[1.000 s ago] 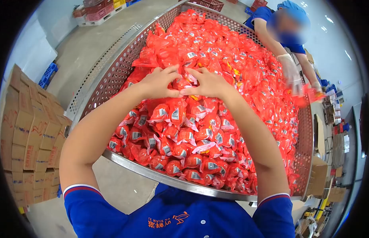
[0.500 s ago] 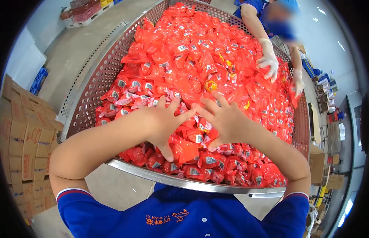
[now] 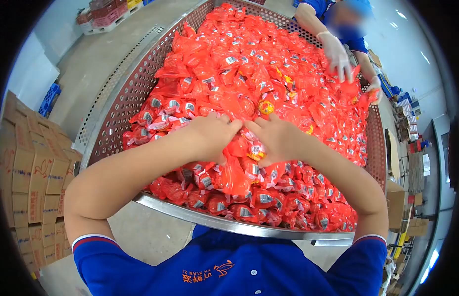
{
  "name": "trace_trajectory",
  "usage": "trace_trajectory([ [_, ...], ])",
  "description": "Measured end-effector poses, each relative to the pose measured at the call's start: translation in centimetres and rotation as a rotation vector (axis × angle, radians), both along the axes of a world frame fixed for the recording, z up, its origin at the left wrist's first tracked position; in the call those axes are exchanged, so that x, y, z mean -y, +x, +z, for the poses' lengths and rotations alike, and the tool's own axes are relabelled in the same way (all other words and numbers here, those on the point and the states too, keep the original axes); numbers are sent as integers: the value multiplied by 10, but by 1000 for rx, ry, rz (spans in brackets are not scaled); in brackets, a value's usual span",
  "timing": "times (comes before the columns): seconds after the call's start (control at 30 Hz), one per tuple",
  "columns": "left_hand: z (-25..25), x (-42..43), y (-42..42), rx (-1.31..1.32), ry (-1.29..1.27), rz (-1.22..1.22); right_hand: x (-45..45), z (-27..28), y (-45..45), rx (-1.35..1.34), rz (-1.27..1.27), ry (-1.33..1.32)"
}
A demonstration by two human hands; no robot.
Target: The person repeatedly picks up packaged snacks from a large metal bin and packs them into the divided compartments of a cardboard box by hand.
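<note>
A large perforated metal bin (image 3: pixel 125 106) is heaped with small round packets (image 3: pixel 249 59) in red plastic wrapping, many bearing white barcode labels. My left hand (image 3: pixel 212 138) is bent into the near middle of the heap, its fingers curled round red packets and the tips partly hidden. Close beside it, my right hand (image 3: pixel 279 140) curls in the same way over packets, thumb down on the near side. Between the two hands lies a loose flap of red wrapping (image 3: pixel 234 175). Just beyond my fingers sits a packet with a yellow print (image 3: pixel 265 106).
Across the bin, a co-worker's gloved hands (image 3: pixel 336 55) reach in at the far right; one holds red wrapping. Stacked cartons (image 3: pixel 34 172) stand on the left. The bin's metal rim (image 3: pixel 214 223) runs in front of my body. Shelving and boxes (image 3: pixel 412 167) line the right.
My spread fingers have curled down into the packets, and both hands have closed. Red wrapping between them has shifted. The co-worker's hands have moved, with red wrapping at the fingers.
</note>
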State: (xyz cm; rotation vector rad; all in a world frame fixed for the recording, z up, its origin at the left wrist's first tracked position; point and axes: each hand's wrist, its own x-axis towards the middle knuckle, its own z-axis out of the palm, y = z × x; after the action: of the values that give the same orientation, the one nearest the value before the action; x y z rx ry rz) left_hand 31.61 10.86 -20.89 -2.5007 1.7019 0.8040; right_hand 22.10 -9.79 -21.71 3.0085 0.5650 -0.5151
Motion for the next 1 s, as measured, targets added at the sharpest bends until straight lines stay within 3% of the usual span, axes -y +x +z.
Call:
trace_trajectory([
  [0.17,27,-21,-35,-140,-17,-129,1,-1,-2,10,-43,63],
  [0.23,30,-16,-59,-57,132,-144,-7,11,7,-108,-69,47],
  [0.4,7,0,-59,101,101,40,7,-8,27,-187,24,95],
  [0.57,-1,0,-38,159,69,-69,7,8,13,-203,-52,146],
  [0.7,-6,-2,-16,97,-32,-78,11,7,-5,-201,-12,151],
  [0.9,-19,2,17,-73,-101,-141,1,-2,-18,-165,-168,203],
  [1.0,-17,1,28,-146,-136,-186,-9,18,-20,-284,-207,110],
])
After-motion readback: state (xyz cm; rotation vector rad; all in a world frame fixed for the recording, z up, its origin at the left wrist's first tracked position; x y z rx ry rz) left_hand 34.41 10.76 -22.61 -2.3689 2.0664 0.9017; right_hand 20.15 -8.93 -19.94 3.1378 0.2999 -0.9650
